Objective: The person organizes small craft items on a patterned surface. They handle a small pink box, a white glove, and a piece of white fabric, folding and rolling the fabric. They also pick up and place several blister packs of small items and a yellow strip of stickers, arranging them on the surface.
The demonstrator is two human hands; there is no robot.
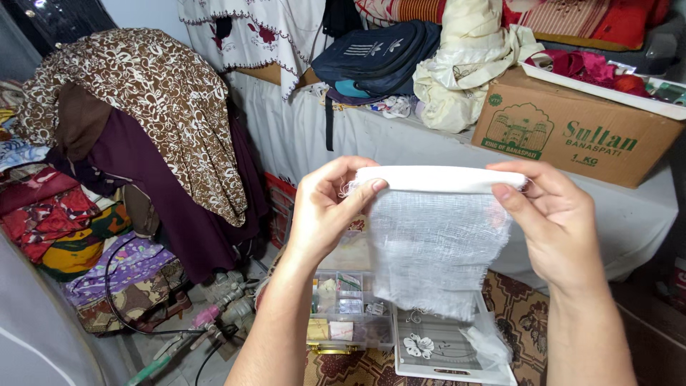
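— Two hands on one thing?
— Yes. The left hand (327, 214) and the right hand (550, 221) each pinch an upper corner of a white gauze cloth (432, 243), thumb pressed against fingers on its thick folded top edge.
— Where does the cloth hang?
— Stretched between the hands, above the clear plastic sewing box (348, 311) on the floor. A white tray (436, 350) lies just right of that box; a cardboard carton (572, 129) sits on the shelf behind and above it.
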